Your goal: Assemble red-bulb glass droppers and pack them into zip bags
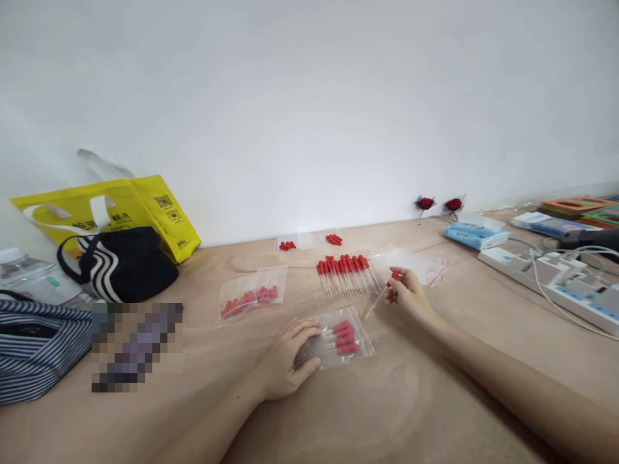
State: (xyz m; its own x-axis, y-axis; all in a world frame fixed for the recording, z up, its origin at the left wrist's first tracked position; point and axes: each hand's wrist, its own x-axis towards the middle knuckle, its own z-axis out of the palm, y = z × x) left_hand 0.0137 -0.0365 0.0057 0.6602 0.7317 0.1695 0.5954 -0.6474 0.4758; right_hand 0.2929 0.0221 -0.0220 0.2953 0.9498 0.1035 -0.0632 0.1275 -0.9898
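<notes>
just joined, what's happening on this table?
A person is working with red-capped glass droppers. The left hand presses down on a clear zip bag that already has several droppers inside. The right hand pinches a single dropper by its red cap, just above the table. A row of loose droppers lies beyond, with a filled bag to the left and empty bags to the right.

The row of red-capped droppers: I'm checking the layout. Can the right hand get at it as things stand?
Probably yes: the right hand, holding one dropper, sits just beside the row of droppers, with nothing between them.
</notes>
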